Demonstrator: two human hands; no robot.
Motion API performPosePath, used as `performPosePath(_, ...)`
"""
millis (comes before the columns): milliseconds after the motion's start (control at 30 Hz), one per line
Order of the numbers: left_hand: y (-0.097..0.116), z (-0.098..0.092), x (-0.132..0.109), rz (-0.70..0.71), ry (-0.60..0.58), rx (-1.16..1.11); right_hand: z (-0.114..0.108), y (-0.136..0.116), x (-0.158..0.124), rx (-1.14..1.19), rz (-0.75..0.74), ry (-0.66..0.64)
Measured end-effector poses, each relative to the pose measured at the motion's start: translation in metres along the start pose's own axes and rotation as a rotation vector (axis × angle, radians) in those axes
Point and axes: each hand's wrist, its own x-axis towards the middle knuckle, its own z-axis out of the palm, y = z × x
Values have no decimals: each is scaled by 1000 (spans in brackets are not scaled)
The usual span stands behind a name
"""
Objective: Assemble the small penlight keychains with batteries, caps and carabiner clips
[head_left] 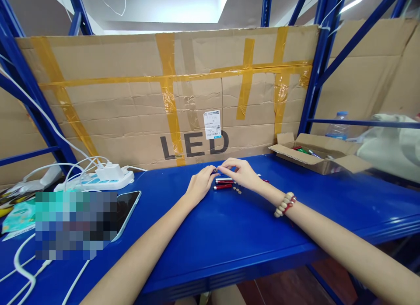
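Cardboard panel (141,117), lettered LED — power strip (120,181) and phone (128,211) before its left part; bottle (337,128) to its right.

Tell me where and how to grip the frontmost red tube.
Best pinched, I'd judge, across its left half, from above and in front: the red tube is slim and lies sideways, with another tube just behind and small metal pieces off its right end.

Red tube (223,187), blue tabletop (226,235), brown cardboard (208,95), amber tape (169,97)
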Motion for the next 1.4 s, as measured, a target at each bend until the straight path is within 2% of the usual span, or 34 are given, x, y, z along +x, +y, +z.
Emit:
performPosePath(167, -1, 0, 0, 11, 66, -52, -19, 17, 4, -216, 177, 214)
performPosePath(267, 0, -1, -1, -15, 74, -81, -35, 32, 4, -409, 245, 251)
performPosePath(333, 1, -2, -1, -38, 70, -89, -43, 43, 3, -502, 330, 196)
performPosePath(400, 2, -2, -1, -62, 46, -83, -47, 54, 1, -569, 388, 69)
performPosePath(500, 3, -3, -1, -86, 4, -60, -45, 68, -3, -605, 385, -133)
performPosePath(633, 4, -3, 0, -94, 8, 6, -40, 76, -5, -581, 373, -259)
performPosePath(900, 4, -3, 1, -104, -2, 40, -37, 88, -1, -489, 365, -225)
performPosePath(1100, 5, -4, 0, -130, -21, 31, -35, 96, -2, -370, 297, -300)
performPosePath(1400, 2, -1, 1, -126, -26, 68, -56, 105, 5, -329, 401, -150)
